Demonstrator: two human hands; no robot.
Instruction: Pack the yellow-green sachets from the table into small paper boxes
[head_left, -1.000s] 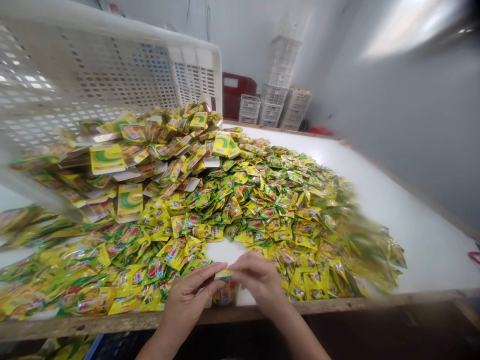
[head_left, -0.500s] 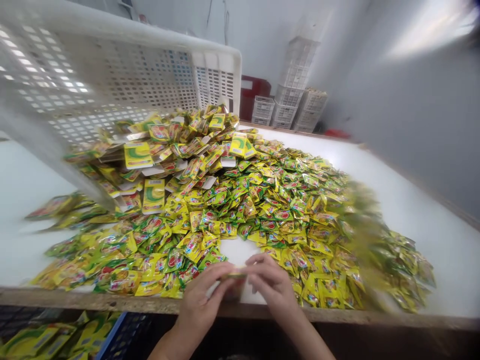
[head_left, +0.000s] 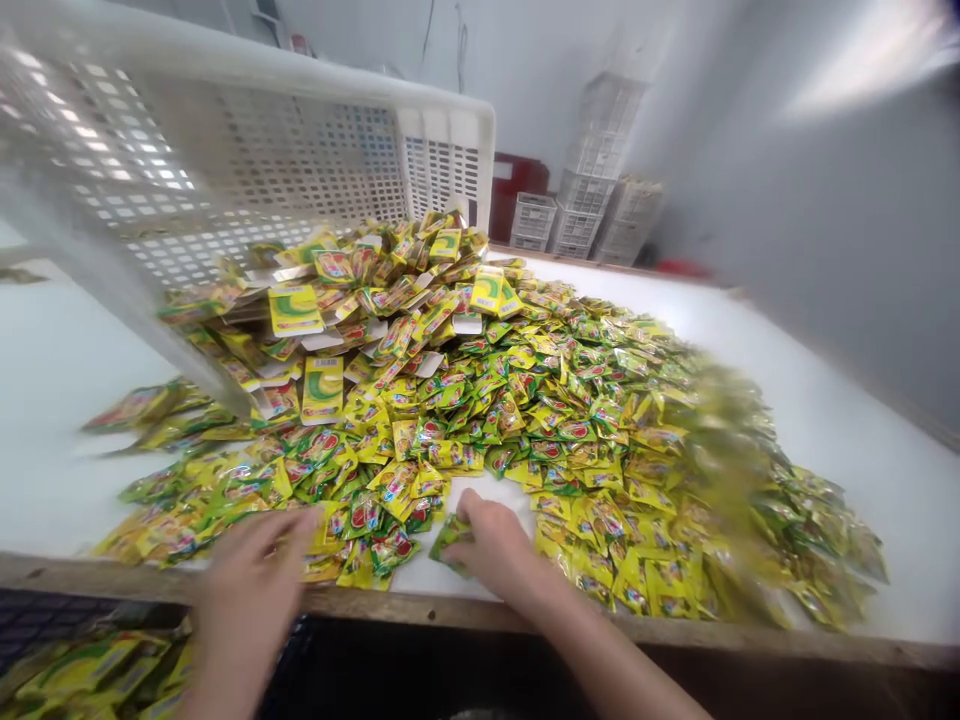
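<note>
My right hand (head_left: 501, 552) is at the table's front edge, its fingers closed on a small green packet (head_left: 448, 540) lying on the white surface. My left hand (head_left: 259, 560), smeared by motion, is above the table edge on the left, near the loose packets; whether anything is in it is hidden. A wide heap of yellow and green foil packets (head_left: 570, 420) covers the middle of the table. Behind it on the left, yellow cardboard boxes (head_left: 322, 388) spill from a tipped white plastic crate (head_left: 491, 160); some flaps stand open.
Below the wooden table edge (head_left: 420, 606), at lower left, a dark crate holds yellow boxes (head_left: 97, 670). Stacked white crates (head_left: 581, 205) and a red container (head_left: 517, 175) stand beyond the table by the wall. A blurred yellow-green patch covers part of the heap's right side.
My hands were together at the edge around a small box. They have parted: the left swung left and toward me, the right took hold of a green packet. The box no longer shows.
</note>
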